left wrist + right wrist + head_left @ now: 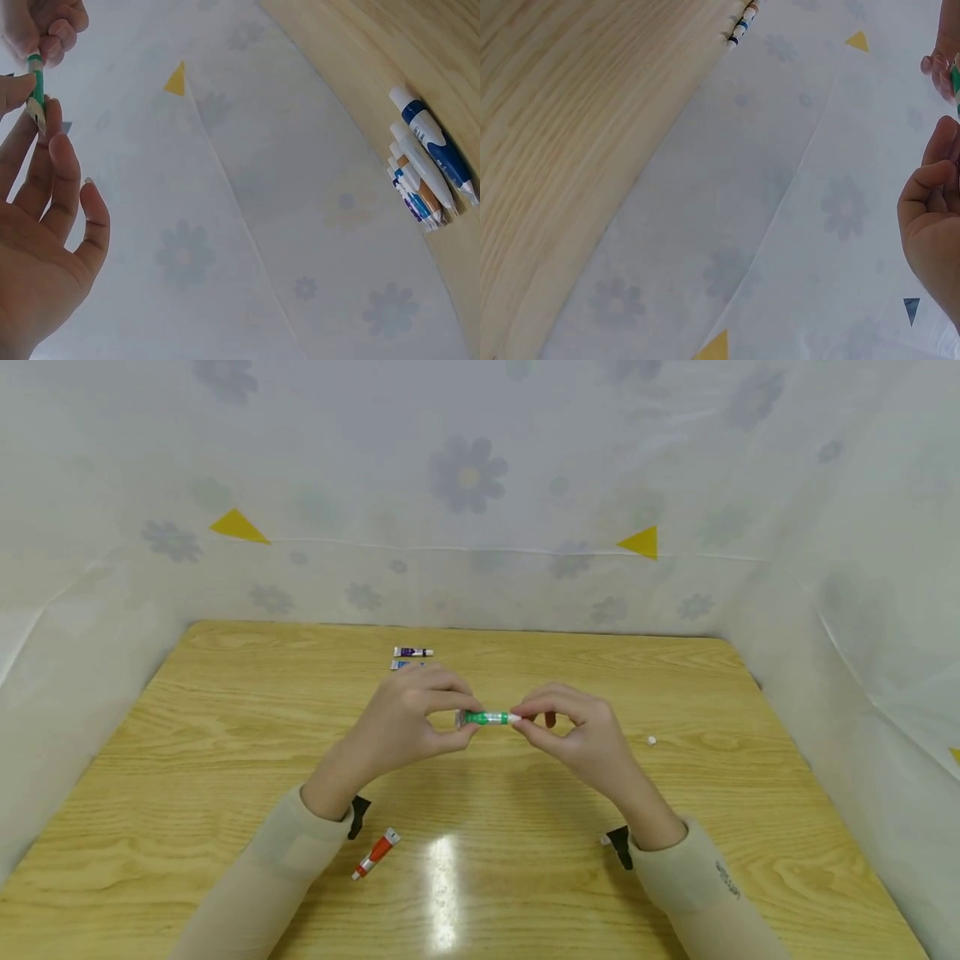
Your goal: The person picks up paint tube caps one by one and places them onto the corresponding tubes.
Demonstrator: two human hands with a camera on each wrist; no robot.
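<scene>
My left hand point(401, 718) and right hand point(577, 731) pinch the green tube point(487, 718) by its ends above mid-table point(225, 710); orange tube point(377, 853) lies near the front edge.

The head view looks down over the table point(225, 710); both wrist views sit close, sharing its far edge.

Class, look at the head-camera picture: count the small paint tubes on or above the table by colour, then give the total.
Green tube, held between both hands: 1
Orange tube on the table: 1
Purple tube at the far edge: 1
Blue tube, partly hidden behind the left hand: 1
Total: 4
</scene>
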